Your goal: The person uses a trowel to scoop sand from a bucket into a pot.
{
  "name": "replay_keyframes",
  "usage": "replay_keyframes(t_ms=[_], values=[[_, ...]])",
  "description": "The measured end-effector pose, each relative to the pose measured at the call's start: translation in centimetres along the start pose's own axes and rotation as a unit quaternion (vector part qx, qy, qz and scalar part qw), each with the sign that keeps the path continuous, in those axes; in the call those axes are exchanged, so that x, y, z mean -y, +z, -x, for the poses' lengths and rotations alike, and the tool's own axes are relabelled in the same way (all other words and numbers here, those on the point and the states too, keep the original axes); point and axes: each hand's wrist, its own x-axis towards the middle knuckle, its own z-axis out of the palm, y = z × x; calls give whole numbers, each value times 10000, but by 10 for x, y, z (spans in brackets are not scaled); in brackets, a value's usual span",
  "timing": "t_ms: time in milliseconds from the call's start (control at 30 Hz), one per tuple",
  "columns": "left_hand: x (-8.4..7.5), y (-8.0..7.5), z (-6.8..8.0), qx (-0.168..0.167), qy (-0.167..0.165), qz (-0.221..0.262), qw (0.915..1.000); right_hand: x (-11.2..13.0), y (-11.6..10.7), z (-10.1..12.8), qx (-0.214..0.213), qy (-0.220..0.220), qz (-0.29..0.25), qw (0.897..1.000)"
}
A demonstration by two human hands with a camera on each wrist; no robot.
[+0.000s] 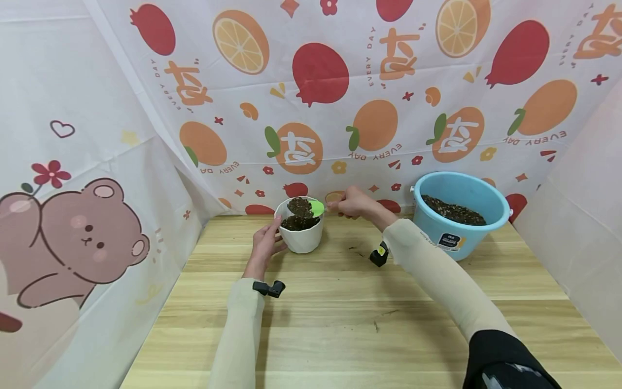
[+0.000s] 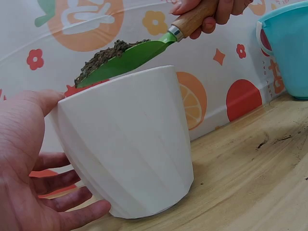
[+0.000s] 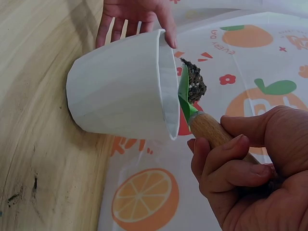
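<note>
A white ribbed pot (image 1: pixel 301 233) (image 2: pixel 130 144) (image 3: pixel 120 98) stands on the wooden table (image 1: pixel 340 313), partly filled with dark soil. My left hand (image 1: pixel 264 244) (image 2: pixel 29 168) (image 3: pixel 132 17) cups its left side, thumb at the rim and fingers curved behind it. My right hand (image 1: pixel 353 203) (image 2: pixel 211 12) (image 3: pixel 250 168) grips the wooden handle of a green trowel (image 1: pixel 317 208) (image 2: pixel 130 57) (image 3: pixel 185 103). The trowel blade, heaped with soil (image 1: pixel 300 206) (image 2: pixel 108 55) (image 3: pixel 194 82), hangs over the pot's mouth.
A light blue bucket (image 1: pixel 459 213) (image 2: pixel 288 53) holding dark soil stands at the back right of the table. Fruit-patterned cloth walls (image 1: pixel 340 108) close in the back and both sides. A few soil crumbs (image 1: pixel 362 253) lie near the pot.
</note>
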Motion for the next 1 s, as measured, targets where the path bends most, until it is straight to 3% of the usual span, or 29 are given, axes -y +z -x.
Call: replay_keyframes(t_ms=[1000], values=[[-2,1,-1,21,-3,-12,10000,1,23,-15,-76,-13,-104,9999]])
